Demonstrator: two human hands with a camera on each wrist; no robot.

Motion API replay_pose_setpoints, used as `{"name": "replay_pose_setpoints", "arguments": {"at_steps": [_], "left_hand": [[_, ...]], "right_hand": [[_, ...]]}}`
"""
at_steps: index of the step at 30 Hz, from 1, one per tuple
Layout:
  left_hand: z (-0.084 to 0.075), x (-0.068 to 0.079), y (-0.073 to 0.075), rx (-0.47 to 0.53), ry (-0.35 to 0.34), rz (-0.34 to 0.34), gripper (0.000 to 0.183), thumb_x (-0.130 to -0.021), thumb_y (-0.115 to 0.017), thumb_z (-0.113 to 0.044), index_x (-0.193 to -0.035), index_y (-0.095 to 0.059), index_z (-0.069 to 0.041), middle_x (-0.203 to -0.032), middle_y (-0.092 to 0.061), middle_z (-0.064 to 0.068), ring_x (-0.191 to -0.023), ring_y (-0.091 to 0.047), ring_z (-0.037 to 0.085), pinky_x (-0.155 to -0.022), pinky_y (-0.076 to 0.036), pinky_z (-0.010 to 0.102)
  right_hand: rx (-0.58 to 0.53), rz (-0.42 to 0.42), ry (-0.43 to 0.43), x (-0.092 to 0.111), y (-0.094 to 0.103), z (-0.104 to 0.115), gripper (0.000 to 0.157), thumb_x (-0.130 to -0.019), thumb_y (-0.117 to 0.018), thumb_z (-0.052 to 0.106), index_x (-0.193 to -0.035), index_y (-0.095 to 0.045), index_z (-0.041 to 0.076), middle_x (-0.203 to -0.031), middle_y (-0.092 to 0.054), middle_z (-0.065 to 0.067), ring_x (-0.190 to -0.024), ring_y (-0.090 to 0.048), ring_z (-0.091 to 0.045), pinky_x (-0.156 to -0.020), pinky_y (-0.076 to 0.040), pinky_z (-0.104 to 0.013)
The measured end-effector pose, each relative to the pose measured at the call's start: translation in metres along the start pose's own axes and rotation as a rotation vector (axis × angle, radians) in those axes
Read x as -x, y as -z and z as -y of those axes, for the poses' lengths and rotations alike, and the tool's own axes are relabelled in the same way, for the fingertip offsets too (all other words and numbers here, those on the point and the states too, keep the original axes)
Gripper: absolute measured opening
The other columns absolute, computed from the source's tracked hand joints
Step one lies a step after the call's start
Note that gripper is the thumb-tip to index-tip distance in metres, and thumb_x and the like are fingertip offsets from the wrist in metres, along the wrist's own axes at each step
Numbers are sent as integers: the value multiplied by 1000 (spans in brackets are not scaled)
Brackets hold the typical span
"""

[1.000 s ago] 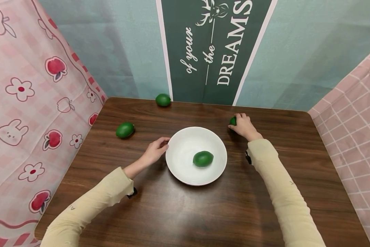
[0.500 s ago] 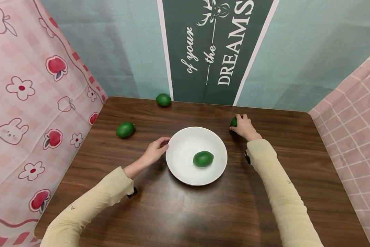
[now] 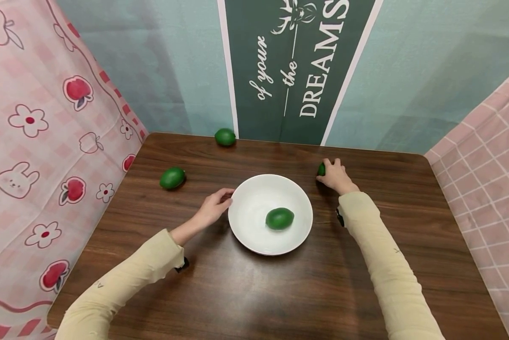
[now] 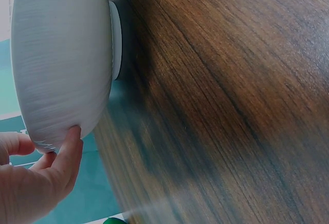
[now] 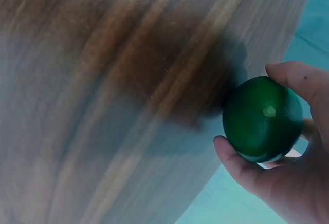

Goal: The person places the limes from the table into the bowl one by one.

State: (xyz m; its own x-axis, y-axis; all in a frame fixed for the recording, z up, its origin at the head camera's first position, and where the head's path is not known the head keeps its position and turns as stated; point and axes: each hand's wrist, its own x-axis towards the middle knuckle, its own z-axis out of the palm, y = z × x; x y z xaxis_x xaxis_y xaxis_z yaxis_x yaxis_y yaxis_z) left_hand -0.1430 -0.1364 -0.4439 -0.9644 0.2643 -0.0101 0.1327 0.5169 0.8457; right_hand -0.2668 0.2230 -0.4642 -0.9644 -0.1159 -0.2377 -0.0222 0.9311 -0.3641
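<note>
Clock directions run around the bowl as seen from the head, twelve at the far side.

Bowl (image 3: 250, 203): one, white, round, footed, upright near mid-table. Left hand (image 3: 212, 208) at its ten o'clock edge, fingertips curled against the outer wall, thumb at the rim, pinching it.

Held lime (image 5: 259, 118): one, green, between one and two o'clock, beyond the rim and apart from it. Right hand (image 3: 336, 177) grips it between thumb and fingers, hiding much of it from the head; whether it touches the wood cannot be told.

Inner lime (image 3: 280, 218): one, lying inside the bowl, toward four o'clock from its centre.

Far lime (image 3: 225, 137): one, at eleven o'clock, by the table's far edge.

Outlying lime (image 3: 172, 178): one, near ten o'clock, well apart from the bowl; the left hand stands between the two.

Sleeves (image 3: 386, 264): pair, cream, reaching in from five and seven o'clock; a small black item shows at each cuff.

Table (image 3: 263, 293): dark brown, wood-grained, corners rounded, sheen toward six o'clock.

Backdrop (image 3: 186, 71): blue-green cloth, twelve o'clock, with dark green panel (image 3: 258, 120), white borders, deer motif, lettering including "DREAMS".

Printed curtain (image 3: 50, 165): pink, nine o'clock; apples, flowers, rabbit.

Checked cloth (image 3: 484, 189): pink, white-lined, three o'clock.
</note>
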Motion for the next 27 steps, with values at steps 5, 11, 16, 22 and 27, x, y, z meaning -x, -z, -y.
{"name": "replay_pose_setpoints", "arguments": {"at_steps": [5,11,16,22,27], "left_hand": [[-1,1,0,10,-1,0,32,-90,-49,-5,-119,-52,7,-108,-60,22,-98,-58,30,-83,-47,39],[0,1,1,9,8,-1,32,-90,-49,-5,-120,-53,6,-108,-60,21,-98,-58,30,-83,-47,38],[-1,0,1,4,8,-3,32,-90,-50,-5,-119,-53,6,-108,-61,21,-98,-58,29,-84,-46,38],[-1,0,1,8,6,-4,31,-90,-49,-4,-119,-53,7,-107,-61,21,-98,-58,30,-83,-47,39],[-3,0,1,7,9,-1,32,-90,-49,-4,-119,-52,7,-107,-61,22,-97,-58,30,-82,-47,38]], "right_hand": [[-12,10,-19,1,-2,3,68,-89,-55,21,-141,-18,-3,-128,-18,-38,-111,-32,-54,-87,-35,-61],[-24,7,-35,1,-3,5,68,-89,-55,22,-140,-17,-3,-127,-17,-38,-111,-30,-54,-87,-36,-61],[-33,16,-33,1,-2,2,67,-90,-54,22,-139,-17,-4,-127,-16,-39,-111,-29,-54,-87,-35,-62],[-35,12,-12,2,0,-7,66,-90,-53,21,-139,-17,-4,-126,-16,-39,-110,-29,-53,-85,-36,-61],[-37,-13,17,5,7,-11,64,-90,-53,21,-139,-20,-4,-125,-18,-38,-107,-29,-52,-82,-37,-61]]}}
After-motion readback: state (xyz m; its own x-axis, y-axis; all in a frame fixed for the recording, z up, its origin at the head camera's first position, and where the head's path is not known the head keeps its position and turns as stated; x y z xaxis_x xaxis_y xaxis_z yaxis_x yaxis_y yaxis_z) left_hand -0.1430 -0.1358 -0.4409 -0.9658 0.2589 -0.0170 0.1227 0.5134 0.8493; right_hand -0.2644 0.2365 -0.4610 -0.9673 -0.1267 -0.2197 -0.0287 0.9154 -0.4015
